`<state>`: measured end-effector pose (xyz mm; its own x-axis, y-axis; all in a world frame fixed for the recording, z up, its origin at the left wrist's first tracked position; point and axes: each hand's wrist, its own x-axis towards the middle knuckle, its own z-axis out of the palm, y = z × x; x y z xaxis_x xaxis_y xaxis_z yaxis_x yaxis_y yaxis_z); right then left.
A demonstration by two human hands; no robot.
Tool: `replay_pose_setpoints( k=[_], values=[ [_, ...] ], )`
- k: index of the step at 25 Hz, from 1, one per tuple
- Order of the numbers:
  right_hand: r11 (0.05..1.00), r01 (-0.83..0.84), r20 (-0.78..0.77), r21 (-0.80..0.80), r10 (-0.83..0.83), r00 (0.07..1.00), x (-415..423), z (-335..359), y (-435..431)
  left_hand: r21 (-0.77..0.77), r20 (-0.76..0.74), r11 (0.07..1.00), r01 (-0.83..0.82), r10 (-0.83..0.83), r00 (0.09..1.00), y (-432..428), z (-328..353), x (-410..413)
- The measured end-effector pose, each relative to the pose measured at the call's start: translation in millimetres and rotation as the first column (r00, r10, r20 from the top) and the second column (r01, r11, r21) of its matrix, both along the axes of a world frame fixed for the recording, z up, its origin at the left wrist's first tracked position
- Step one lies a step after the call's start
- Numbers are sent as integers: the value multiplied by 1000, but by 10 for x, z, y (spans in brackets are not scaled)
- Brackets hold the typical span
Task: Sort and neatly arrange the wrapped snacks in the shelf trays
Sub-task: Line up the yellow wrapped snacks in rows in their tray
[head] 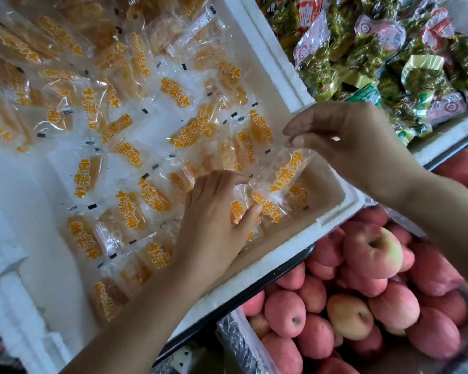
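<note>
Several clear packets of yellow peach slices (135, 125) with orange lettering lie scattered in a white foam tray (333, 211). My right hand (354, 139) pinches the top edge of one packet (287, 171) and holds it above the tray's near right corner. My left hand (214, 222) is inside the tray just left of it, thumb and fingers pinching packets (265, 206) in that corner.
A second white tray at the upper right holds green and red vacuum-packed snacks (389, 49). A box of red apples (362, 292) sits below the foam tray at the lower right. A foam block (8, 306) stands at the tray's left.
</note>
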<state>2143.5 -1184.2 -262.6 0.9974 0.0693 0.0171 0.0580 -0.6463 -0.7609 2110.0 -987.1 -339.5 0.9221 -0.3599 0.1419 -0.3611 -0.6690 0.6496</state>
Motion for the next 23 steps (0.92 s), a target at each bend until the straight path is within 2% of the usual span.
replay_pose_setpoints(
  k=[2, 4, 6, 8, 11, 12, 14, 18, 20, 23],
  values=[
    [938, -203, -1, -281, 211, 978, 103, -51, 22, 142, 3, 988, 61, -62, 998, 28, -47, -1],
    [828, -366, -121, -424, 349, 929, 164, -182, 100, 196, -11, 978, 75, -75, 997, 33, -67, -31],
    [756, -464, -203, -461, 419, 885, 192, -349, 168, 237, 28, 969, 65, -74, 997, 51, -88, -52],
    [729, -507, -233, -459, 452, 861, 193, -461, 190, 251, 45, 966, 58, -72, 996, 66, -84, -49],
    [658, -482, -52, -578, 560, 827, 177, -530, 173, 291, 52, 955, 58, -77, 996, 69, -76, -58],
    [670, -426, 14, -609, 545, 838, 148, -532, 153, 308, 52, 950, 58, -77, 996, 67, -80, -61],
    [667, -393, 38, -633, 533, 845, 32, -548, 103, 335, 43, 940, 57, -76, 996, 64, -75, -66],
    [657, -444, -35, -610, 537, 843, -146, -576, 69, 341, 51, 938, 56, -78, 996, 86, -82, -76],
    [668, -435, 1, -604, 546, 838, -56, -525, 124, 277, 57, 960, 36, -54, 997, 167, -59, -55],
    [769, -371, 85, -521, 479, 874, 208, -399, 418, 134, 74, 989, -59, 49, 996, 445, -12, 108]
  ],
)
